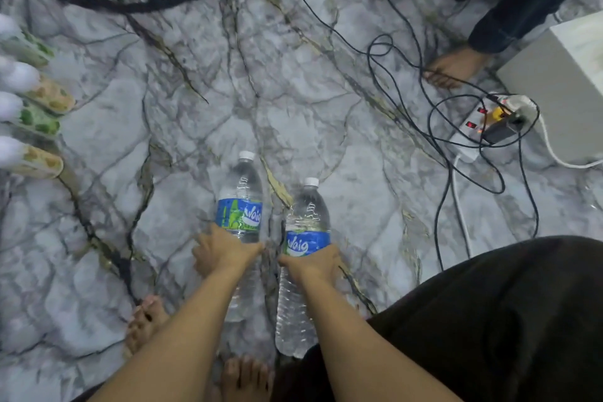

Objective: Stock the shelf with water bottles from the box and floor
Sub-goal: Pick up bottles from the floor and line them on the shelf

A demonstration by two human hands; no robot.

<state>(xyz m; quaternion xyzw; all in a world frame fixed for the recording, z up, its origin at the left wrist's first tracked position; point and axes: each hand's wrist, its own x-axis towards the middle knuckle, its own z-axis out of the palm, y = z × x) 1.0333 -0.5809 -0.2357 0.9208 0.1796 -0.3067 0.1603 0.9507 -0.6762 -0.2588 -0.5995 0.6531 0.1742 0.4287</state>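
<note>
two clear water bottles lie in the lower middle of the frame, side by side and just apart, white caps pointing toward the top of the picture. the left hand (225, 250) holds the left bottle (241, 206), fingers curled round its body just below the blue label. the right hand (313, 263) holds the right bottle (305, 232), fingers wrapped over the lower edge of its label. both look lifted off the marble floor (182, 127), though i cannot tell how high. no shelf is plainly in view; a row of white-capped containers (29, 101) lines the left edge. to the right, black cables (430, 121) loop across the floor to a power strip (470, 137) beside a grey box (554, 81), and another person's bare foot (453, 67) stands in the upper right. the risk, as i judge it: each full bottle hangs from a one-handed grip on smooth plastic, so one could slip and fall near the strip, or a step could snag the cables.
</note>
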